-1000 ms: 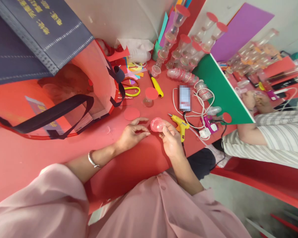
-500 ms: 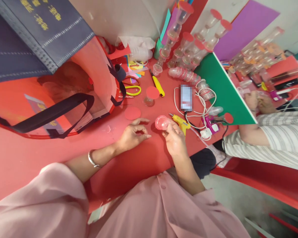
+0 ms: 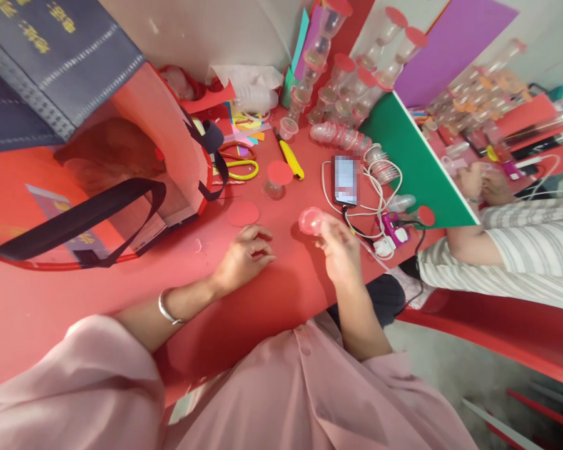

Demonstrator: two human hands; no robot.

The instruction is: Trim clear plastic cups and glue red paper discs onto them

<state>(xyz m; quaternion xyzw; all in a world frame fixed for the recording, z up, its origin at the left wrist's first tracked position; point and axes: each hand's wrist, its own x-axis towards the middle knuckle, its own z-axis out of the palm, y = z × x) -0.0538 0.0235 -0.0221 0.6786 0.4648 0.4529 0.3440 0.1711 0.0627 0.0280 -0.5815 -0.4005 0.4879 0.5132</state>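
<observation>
My right hand (image 3: 341, 253) pinches a small clear plastic cup (image 3: 310, 220) by its edge, and the red table shows through it. Just left of it, my left hand (image 3: 245, 255) hovers low over the table, fingers loosely bent and holding nothing. A flat red paper disc (image 3: 243, 214) lies beyond its fingertips. Farther back stands a small clear cup (image 3: 274, 189) with a red disc (image 3: 279, 172) on top. The yellow glue gun is almost wholly hidden behind my right hand.
A large red bag (image 3: 192, 178) stands at left. Yellow scissors (image 3: 244, 169), a yellow cutter (image 3: 291, 159), a phone (image 3: 346, 179) with white cables and a purple power strip (image 3: 394, 230) lie around. Stacked cups (image 3: 316, 53) stand behind. Past a green divider (image 3: 417, 162), another person's hands (image 3: 471, 181) work.
My right hand has shifted slightly right with the cup, now covering most of the glue gun. My left hand's fingers have come closer together. The whole view has shifted a little.
</observation>
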